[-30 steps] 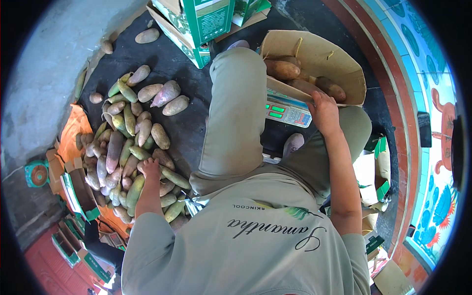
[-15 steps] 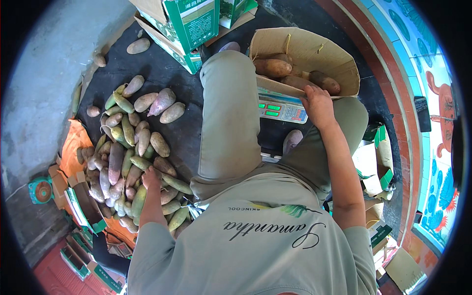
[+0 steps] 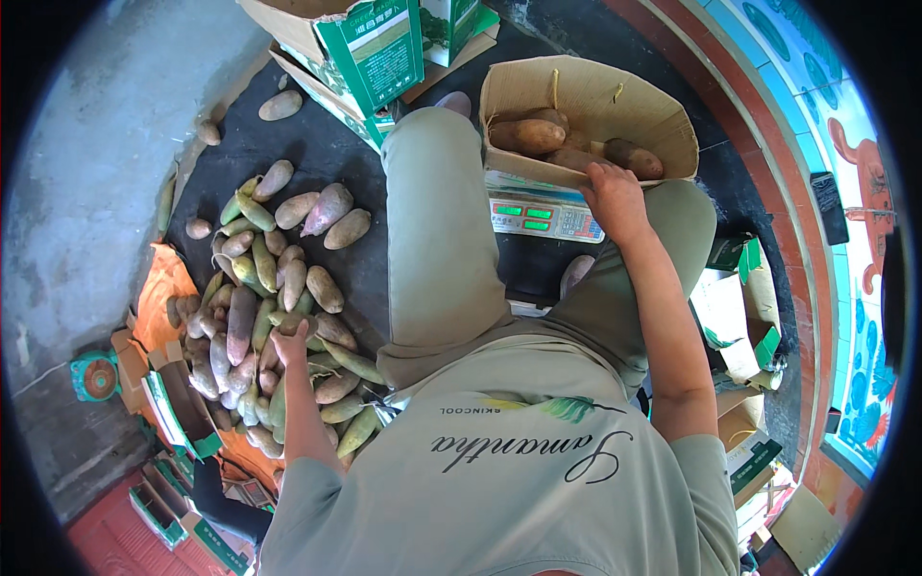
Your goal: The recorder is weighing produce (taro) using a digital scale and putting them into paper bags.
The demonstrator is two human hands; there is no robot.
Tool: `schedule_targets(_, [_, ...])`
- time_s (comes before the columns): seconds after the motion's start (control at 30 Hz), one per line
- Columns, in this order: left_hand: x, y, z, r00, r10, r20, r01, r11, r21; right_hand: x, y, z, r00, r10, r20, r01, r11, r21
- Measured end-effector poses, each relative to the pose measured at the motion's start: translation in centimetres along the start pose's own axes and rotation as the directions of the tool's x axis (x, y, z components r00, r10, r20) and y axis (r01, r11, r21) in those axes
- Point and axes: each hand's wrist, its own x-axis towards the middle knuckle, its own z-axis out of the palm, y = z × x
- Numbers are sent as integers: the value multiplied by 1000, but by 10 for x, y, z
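Observation:
A heap of long radishes (image 3: pixel 240 326), some green and some purplish brown, lies on the dark floor covering to my left. My left hand (image 3: pixel 291 348) is in the heap's right part, its fingers curled around a brownish radish (image 3: pixel 288 323) that they partly cover. On the right, my right hand (image 3: pixel 617 202) grips the near rim of an open cardboard box (image 3: pixel 653 110), fingers over the edge. Several large brownish radishes (image 3: pixel 528 136) lie inside that box. Under it is a digital scale (image 3: pixel 547 220) with lit green displays, between my knees.
Green printed cartons (image 3: pixel 370 58) stand stacked beyond my left knee. Loose radishes (image 3: pixel 280 106) lie toward the grey wall. An orange sheet (image 3: pixel 163 288) and an open carton (image 3: pixel 178 403) border the heap. More cartons (image 3: pixel 735 317) are at my right, near a tiled wall.
My left hand has shifted slightly up in the heap, and its fingers are now around a radish. My right hand stays on the box rim. The view has tilted a little.

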Motion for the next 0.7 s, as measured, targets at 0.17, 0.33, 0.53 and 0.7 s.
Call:
schedule_targets(0.17, [5, 47, 7, 993, -60, 98, 87, 952, -295, 1, 0, 2, 1000, -17, -18, 18, 1000, 18])
schedule_targets(0.33, [-16, 100, 16, 946, -166, 277, 273, 869, -412, -3, 1, 5, 999, -10, -43, 11, 1000, 27])
schedule_targets(0.53, [-22, 88, 66, 860, -148, 489, 307, 915, -263, -2, 3, 2, 998, -19, -68, 21, 999, 33])
schedule_targets(0.7, [-40, 49, 104, 850, -95, 518, 78, 996, 54, 2, 2, 3, 997, -24, -77, 28, 998, 55])
